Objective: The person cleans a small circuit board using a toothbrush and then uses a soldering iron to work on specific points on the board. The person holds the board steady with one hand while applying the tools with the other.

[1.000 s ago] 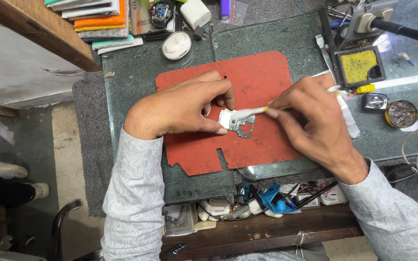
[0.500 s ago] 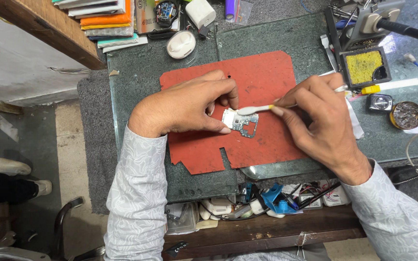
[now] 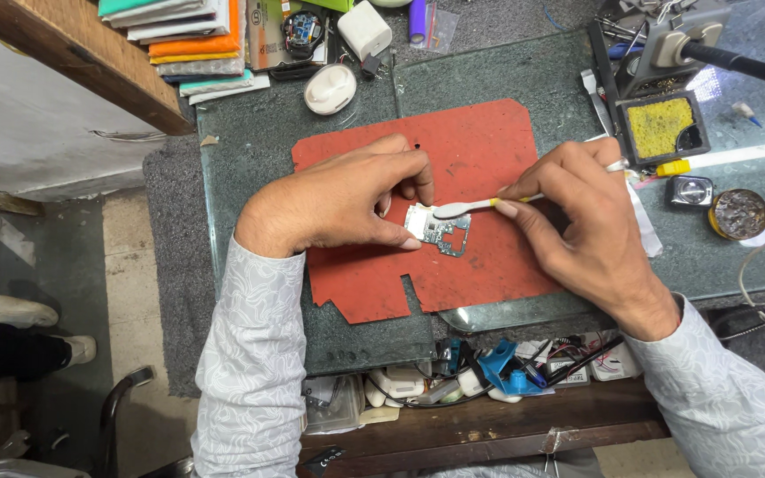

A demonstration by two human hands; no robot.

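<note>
Left hand (image 3: 338,199) pinches the small circuit board (image 3: 440,230) flat on the red mat (image 3: 480,150) with curled fingers; right hand (image 3: 582,221) grips a toothbrush (image 3: 480,206), its head touching the board.

Pale grey swirl-patterned long sleeves (image 3: 254,354)

A small circuit board (image 3: 440,230) lies flat on the red mat — silvery-grey, irregular in outline, with metal shields and tiny parts showing on its upper face. A toothbrush (image 3: 489,204) with a white head and a yellow-and-white handle lies nearly level across it — bristle end touching the board's upper edge, handle pointing right.
</note>
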